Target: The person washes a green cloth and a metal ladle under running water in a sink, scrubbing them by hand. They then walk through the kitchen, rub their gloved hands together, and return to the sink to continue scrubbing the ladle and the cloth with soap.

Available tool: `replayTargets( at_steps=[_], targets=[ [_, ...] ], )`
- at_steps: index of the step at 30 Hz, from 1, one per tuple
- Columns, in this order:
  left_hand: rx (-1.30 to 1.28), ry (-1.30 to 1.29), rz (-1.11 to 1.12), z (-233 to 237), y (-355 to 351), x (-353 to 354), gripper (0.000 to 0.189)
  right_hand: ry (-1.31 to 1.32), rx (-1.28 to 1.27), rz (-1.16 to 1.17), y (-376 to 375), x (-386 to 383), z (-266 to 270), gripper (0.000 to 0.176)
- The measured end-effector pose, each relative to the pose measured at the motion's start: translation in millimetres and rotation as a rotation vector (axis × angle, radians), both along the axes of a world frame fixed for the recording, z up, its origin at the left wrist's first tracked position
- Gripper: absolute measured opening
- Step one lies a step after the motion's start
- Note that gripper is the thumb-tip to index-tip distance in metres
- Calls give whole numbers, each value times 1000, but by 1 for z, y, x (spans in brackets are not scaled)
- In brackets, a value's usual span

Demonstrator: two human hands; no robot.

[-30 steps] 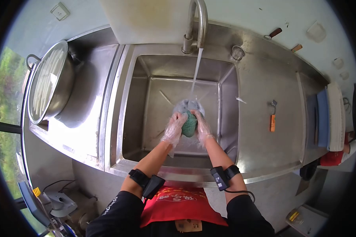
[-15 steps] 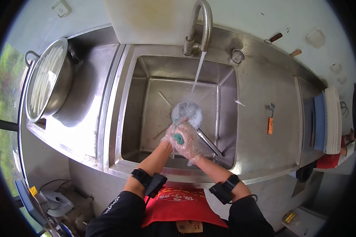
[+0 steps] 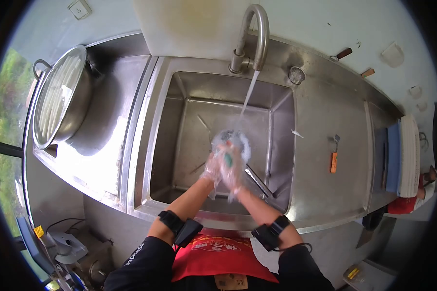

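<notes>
My two hands, in clear plastic gloves, are pressed together low over the sink (image 3: 189, 145), just below the running water. Between them shows a small green scrubbing pad (image 3: 227, 159), mostly covered by fingers. My right hand (image 3: 233, 172) is closed round the pad. My left hand (image 3: 211, 169) is closed against it from the other side, its fingers blurred by motion. Beneath them the stream splashes white on a round thing (image 3: 245, 145) that I cannot make out. A metal handle-like bar (image 3: 259, 181) slants from there toward the sink's lower right corner.
A curved tap (image 3: 262, 39) pours water at the sink's back. On the left counter a large metal basin (image 3: 78, 106) leans with a glass-like lid. An orange-handled scraper (image 3: 334, 162) lies on the right counter, and blue and white trays (image 3: 407, 153) stand at far right.
My hands have turned and shifted slightly up toward the stream, with the green pad now nearer the fingers. The whole view has moved a little. Water keeps running.
</notes>
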State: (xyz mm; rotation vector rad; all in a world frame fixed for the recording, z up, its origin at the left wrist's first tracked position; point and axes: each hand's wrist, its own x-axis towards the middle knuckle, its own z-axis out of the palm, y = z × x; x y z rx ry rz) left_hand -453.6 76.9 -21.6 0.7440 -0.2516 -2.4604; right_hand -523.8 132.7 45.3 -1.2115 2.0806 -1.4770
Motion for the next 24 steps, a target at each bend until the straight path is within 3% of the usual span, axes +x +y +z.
replayTargets(
  at_steps=[2,3,5,6,7,8,11,12,14,16,19,20,22,24],
  targets=[
    [-209,-316,-100,50,14,3,31,-211,197,-81,-13,-27,-62,34],
    [-316,-471,-154,61,16,4,28,-477,95,-101,-14,-27,-69,34],
    [-292,-316,-41,42,12,3,27,-988,-117,-142,-15,-29,-73,36],
    [-248,-283,22,35,7,-1,27,-475,21,30,-5,-22,-37,36],
    [-197,-253,79,29,7,-2,26,-204,-74,277,2,-24,-44,35],
    [-103,-296,57,30,3,0,27,-94,-79,217,12,-8,-24,33],
    [-1322,-937,-431,19,-3,11,29,153,-102,135,10,15,7,32],
    [-1159,-794,-358,12,-2,10,29,216,-115,119,6,14,8,33],
    [-821,-525,-225,-4,11,15,29,-96,-44,69,-9,-18,-34,37],
    [-301,-371,-94,27,11,18,29,-395,-26,72,-3,-36,-52,41],
    [-111,-184,134,50,-14,19,28,-900,-32,129,17,-56,-38,49],
    [-197,-80,152,50,-20,21,28,-1142,-5,130,25,-61,-23,51],
    [-180,-152,80,46,-18,18,27,-1549,-12,164,33,-67,-18,59],
    [-161,-224,71,54,-11,6,24,-1398,134,217,22,-58,-11,61]
  ],
)
